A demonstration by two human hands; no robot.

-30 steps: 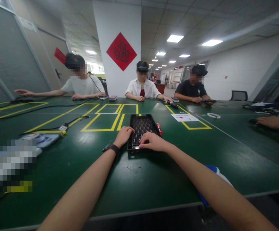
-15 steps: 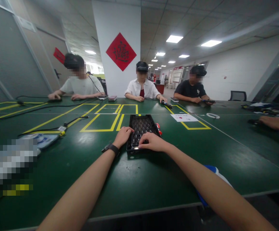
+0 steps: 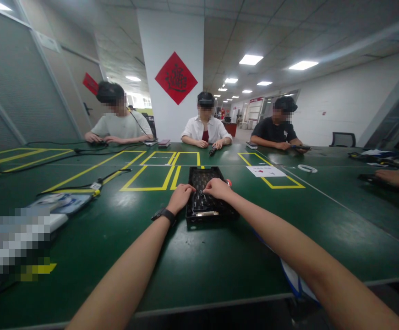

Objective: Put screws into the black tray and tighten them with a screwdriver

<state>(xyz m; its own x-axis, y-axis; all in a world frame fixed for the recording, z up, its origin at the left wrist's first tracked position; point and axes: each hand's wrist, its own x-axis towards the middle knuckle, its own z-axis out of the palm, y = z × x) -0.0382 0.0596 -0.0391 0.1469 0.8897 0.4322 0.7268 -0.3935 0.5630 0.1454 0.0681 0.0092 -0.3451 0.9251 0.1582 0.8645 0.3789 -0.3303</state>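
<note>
A black plastic tray [image 3: 199, 214] with a grid of small compartments lies on the green table [image 3: 199, 256] in front of me. My left hand [image 3: 180, 198], with a black watch on its wrist, rests curled on the tray's left rim. My right hand [image 3: 217, 188] hovers over the tray's far half, fingers bent down and pinched into the compartments; what they hold is hidden. A small silver bar [image 3: 205, 213] lies in the tray's near row. A red object [image 3: 229, 183] shows just behind my right hand.
Three seated people face me across the table; the middle one holds a dark tool [image 3: 212, 150]. Another person's hand [image 3: 391, 177] rests at the far right. Yellow tape rectangles [image 3: 151, 176], cables [image 3: 110, 175], a white paper [image 3: 265, 171] and a tape ring [image 3: 308, 168] lie on the table.
My right hand has moved from the tray's near edge toward its far half. The left hand stays on the left rim. The person at far left pulled an arm in.
</note>
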